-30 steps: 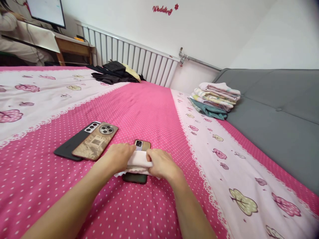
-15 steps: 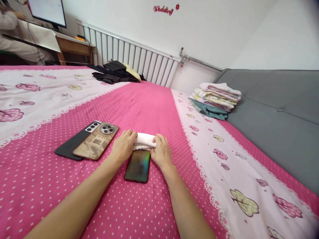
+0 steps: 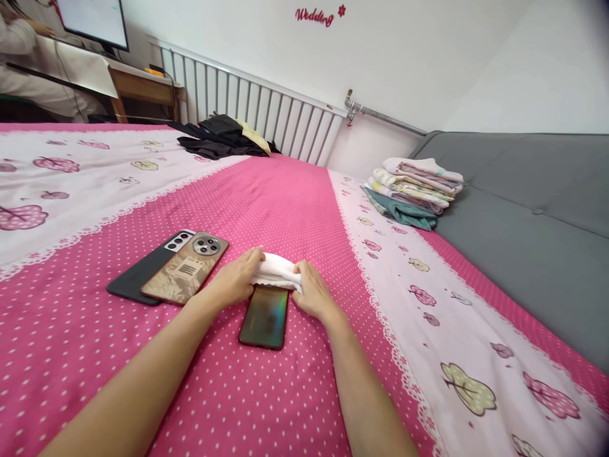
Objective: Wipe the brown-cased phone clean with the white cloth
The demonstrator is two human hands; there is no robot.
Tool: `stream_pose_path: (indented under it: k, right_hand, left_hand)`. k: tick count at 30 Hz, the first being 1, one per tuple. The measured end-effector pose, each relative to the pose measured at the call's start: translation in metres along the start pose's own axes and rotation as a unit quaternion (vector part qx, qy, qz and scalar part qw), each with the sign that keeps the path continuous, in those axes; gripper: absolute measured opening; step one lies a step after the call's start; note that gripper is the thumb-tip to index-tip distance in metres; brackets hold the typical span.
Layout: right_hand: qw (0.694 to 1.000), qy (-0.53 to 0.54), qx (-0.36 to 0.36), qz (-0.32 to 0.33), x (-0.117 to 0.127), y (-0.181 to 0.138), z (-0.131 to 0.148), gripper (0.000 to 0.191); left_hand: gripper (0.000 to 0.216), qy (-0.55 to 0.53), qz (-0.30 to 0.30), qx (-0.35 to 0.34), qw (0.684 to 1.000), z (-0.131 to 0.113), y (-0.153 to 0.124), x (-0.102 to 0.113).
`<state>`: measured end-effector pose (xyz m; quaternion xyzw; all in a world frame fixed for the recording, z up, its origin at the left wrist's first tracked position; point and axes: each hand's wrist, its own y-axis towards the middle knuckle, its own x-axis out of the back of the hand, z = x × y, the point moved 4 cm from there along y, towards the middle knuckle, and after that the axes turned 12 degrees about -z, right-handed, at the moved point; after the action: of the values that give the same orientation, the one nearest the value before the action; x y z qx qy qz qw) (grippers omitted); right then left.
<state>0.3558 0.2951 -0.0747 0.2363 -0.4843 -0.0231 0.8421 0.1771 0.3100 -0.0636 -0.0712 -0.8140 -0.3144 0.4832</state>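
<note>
A folded white cloth (image 3: 276,270) is stretched between my two hands, over the far end of a dark, shiny phone (image 3: 264,320). My left hand (image 3: 238,276) pinches the cloth's left end, fingers closed. At the right end, my right hand (image 3: 310,289) grips it between thumb and fingers. The cloth hides the top part of the phone, which lies flat on the bed. Left of my hands, a gold patterned phone (image 3: 176,285) with a round camera ring partly overlaps a black phone (image 3: 143,273).
Everything lies on a pink dotted bedspread (image 3: 295,203). A stack of folded fabric (image 3: 413,190) sits by the grey headboard (image 3: 514,190). Dark clothes (image 3: 223,136) lie near the white radiator (image 3: 257,95). A person (image 3: 19,44) sits at a desk with a monitor (image 3: 92,22).
The cloth's ends have spread slightly apart and its near edge hangs a little lower at the right. Both hands have shifted a little outward. The phones stay put.
</note>
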Motion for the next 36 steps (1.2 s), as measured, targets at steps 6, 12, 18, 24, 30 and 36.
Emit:
stream_pose_path:
  k: [6, 12, 18, 24, 30, 36]
  right_hand:
    - [1.000, 0.017, 0.008, 0.007, 0.002, 0.001, 0.003, 0.034]
    - [0.998, 0.044, 0.006, 0.050, 0.010, 0.001, 0.004, 0.028]
    - [0.989, 0.075, -0.030, 0.123, 0.024, -0.001, 0.005, 0.024]
    - [0.975, 0.116, -0.078, 0.174, 0.029, 0.000, 0.001, 0.015]
    - [0.990, 0.025, -0.119, 0.075, 0.024, 0.000, -0.006, 0.038]
    - [0.998, 0.052, 0.015, -0.031, 0.020, 0.006, 0.006, 0.051]
  left_hand:
    - [0.032, 0.047, 0.012, -0.003, 0.999, 0.000, 0.003, 0.004]
    - [0.033, 0.076, 0.071, 0.023, 0.994, -0.012, 0.004, 0.021]
    - [0.027, 0.016, 0.123, 0.042, 0.991, -0.018, 0.003, 0.032]
    - [0.020, -0.029, 0.149, 0.071, 0.986, -0.011, 0.004, 0.039]
    - [0.038, 0.101, 0.018, 0.110, 0.989, -0.005, 0.007, 0.032]
    - [0.040, 0.117, -0.068, -0.034, 0.990, -0.019, 0.009, 0.024]
